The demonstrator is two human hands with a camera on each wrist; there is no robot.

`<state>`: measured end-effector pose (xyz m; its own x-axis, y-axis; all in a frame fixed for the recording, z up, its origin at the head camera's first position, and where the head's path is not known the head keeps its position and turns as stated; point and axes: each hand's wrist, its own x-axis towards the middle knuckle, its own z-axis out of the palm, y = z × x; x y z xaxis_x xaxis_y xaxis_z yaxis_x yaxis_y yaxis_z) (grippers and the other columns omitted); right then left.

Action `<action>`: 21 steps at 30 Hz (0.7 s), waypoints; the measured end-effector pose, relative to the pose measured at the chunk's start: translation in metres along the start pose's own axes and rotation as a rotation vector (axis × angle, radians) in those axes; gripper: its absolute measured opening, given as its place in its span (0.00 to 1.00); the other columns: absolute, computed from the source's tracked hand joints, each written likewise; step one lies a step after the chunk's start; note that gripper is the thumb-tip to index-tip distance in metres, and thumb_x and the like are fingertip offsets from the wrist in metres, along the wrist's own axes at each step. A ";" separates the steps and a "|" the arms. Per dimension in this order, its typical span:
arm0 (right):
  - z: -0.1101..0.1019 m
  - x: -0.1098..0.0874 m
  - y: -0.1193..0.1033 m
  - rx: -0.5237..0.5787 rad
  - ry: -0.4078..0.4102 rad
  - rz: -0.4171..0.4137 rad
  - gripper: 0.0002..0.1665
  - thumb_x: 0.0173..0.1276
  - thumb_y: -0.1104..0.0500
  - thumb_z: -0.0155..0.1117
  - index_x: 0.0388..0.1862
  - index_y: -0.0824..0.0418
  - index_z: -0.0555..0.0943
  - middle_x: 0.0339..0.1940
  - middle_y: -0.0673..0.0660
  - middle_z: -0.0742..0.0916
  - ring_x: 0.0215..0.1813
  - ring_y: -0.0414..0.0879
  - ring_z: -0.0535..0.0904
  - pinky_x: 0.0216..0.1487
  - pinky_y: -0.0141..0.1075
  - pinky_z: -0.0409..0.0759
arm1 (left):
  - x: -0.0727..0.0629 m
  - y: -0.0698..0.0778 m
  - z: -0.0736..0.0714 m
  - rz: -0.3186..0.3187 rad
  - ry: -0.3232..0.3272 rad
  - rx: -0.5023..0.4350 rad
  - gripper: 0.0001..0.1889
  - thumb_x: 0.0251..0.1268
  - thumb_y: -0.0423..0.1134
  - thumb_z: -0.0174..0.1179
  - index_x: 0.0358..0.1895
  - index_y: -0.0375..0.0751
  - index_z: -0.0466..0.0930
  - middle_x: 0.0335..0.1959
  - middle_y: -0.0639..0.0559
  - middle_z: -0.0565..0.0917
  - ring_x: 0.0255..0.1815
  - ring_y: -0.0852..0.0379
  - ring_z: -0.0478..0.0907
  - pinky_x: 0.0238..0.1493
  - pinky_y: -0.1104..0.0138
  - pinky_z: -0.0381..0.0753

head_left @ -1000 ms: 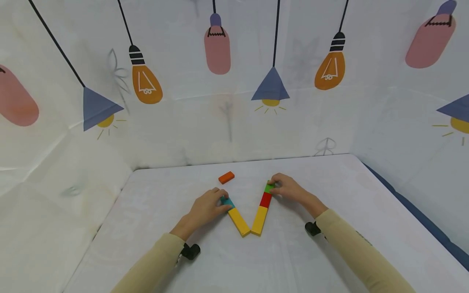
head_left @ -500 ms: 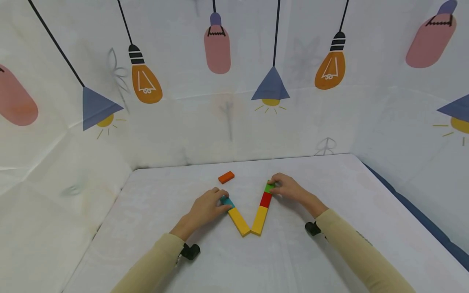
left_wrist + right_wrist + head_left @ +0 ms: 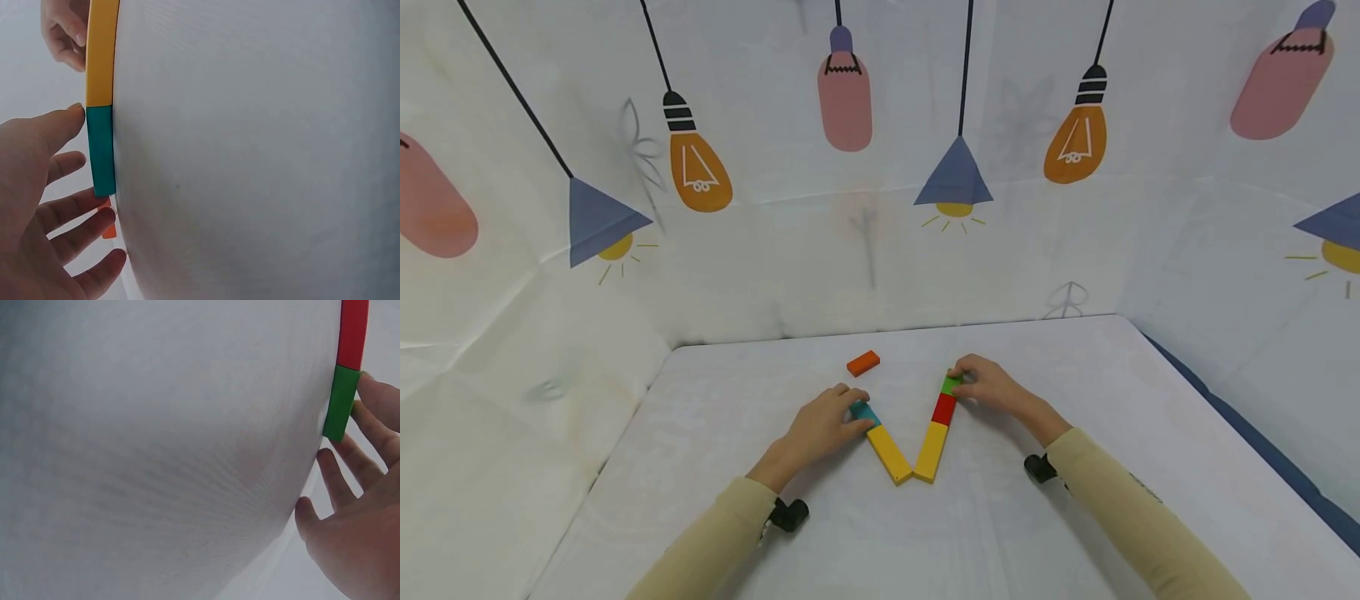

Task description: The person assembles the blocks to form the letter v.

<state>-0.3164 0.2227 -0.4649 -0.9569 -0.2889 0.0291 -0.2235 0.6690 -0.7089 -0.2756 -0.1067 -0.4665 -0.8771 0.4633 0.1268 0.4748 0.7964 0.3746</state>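
Observation:
Flat rectangular blocks lie on the white table as a V. In its left arm, a teal block (image 3: 864,412) meets a yellow block (image 3: 890,455); the right arm runs from another yellow block (image 3: 931,452) through a red block (image 3: 943,409) to a green block (image 3: 952,384) at the top. My left hand (image 3: 823,423) holds the teal block, thumb near its joint with the yellow one and a finger at its far end. My right hand (image 3: 994,388) holds the green block (image 3: 342,403), thumb near the red joint, another finger at the free end.
An orange block (image 3: 863,363) lies apart, beyond the left arm of the V. The white table (image 3: 1000,533) ends at the back against a sheet (image 3: 760,275) printed with lamps and bulbs. Black wrist cameras (image 3: 790,515) sit under both sleeves.
The fingers of my left hand have lifted slightly at the far end of the teal block, showing more of it. My right hand and the blocks have stayed in place.

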 end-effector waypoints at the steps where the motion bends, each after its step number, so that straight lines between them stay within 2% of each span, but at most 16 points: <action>1: 0.000 0.000 0.000 -0.001 0.000 -0.001 0.18 0.65 0.61 0.68 0.53 0.63 0.81 0.58 0.62 0.82 0.65 0.59 0.72 0.71 0.57 0.67 | 0.000 0.000 0.000 0.001 -0.002 0.001 0.24 0.66 0.57 0.62 0.61 0.52 0.78 0.55 0.54 0.80 0.50 0.58 0.76 0.51 0.60 0.82; 11: 0.000 0.000 0.002 0.013 0.002 -0.012 0.18 0.64 0.61 0.68 0.52 0.64 0.81 0.58 0.63 0.82 0.65 0.59 0.73 0.71 0.57 0.68 | 0.001 -0.003 0.000 0.003 -0.011 -0.003 0.23 0.68 0.57 0.60 0.61 0.53 0.78 0.55 0.54 0.81 0.50 0.58 0.77 0.53 0.60 0.82; 16: -0.001 0.000 0.000 0.011 0.002 -0.014 0.18 0.64 0.62 0.67 0.52 0.65 0.81 0.57 0.63 0.82 0.63 0.60 0.73 0.71 0.58 0.68 | 0.005 -0.005 0.000 -0.011 -0.036 0.025 0.23 0.67 0.59 0.59 0.61 0.55 0.78 0.56 0.55 0.81 0.50 0.59 0.77 0.53 0.60 0.82; 21: 0.000 0.000 0.000 0.022 0.000 -0.005 0.18 0.64 0.62 0.67 0.53 0.64 0.81 0.57 0.63 0.82 0.64 0.59 0.73 0.71 0.57 0.67 | 0.008 -0.008 -0.002 -0.029 -0.039 0.006 0.22 0.68 0.59 0.59 0.60 0.55 0.79 0.55 0.56 0.81 0.50 0.59 0.78 0.54 0.59 0.81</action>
<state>-0.3163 0.2228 -0.4653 -0.9558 -0.2922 0.0321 -0.2238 0.6525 -0.7239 -0.2865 -0.1101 -0.4667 -0.8872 0.4543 0.0803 0.4496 0.8123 0.3716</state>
